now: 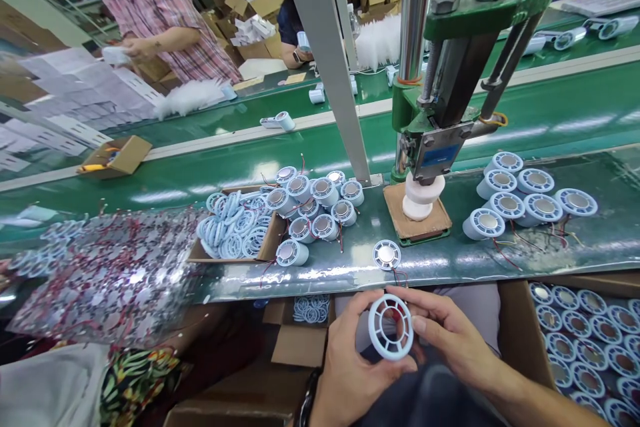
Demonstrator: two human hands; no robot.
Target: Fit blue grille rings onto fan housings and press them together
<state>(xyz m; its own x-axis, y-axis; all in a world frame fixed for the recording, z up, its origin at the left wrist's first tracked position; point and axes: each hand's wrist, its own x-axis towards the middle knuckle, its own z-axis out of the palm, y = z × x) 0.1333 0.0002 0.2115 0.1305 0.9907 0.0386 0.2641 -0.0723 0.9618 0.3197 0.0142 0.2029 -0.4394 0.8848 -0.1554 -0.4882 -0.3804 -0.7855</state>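
A light blue round plastic housing [391, 327] with a spoked ring faces me, and something red shows through its openings. My left hand [345, 363] is wrapped around its left side and underside. Against its upper and right rim press the thumb and fingertips of my right hand [450, 333]. Just beyond my hands a spoked blue piece with a silver disc [387, 255] and thin wires lies on the bench edge. The green press [440, 120] stands behind it, its white pressing head [423, 197] over a brown pad [395, 210].
Several blue cylinders with silver discs stand at right [543, 207] and left [324, 227]. A carton of blue rings [245, 233] adjoins wired discs on plastic [115, 273]. Beside my right arm is a filled carton [515, 347]. A person in a plaid shirt [173, 10] works across the green belt.
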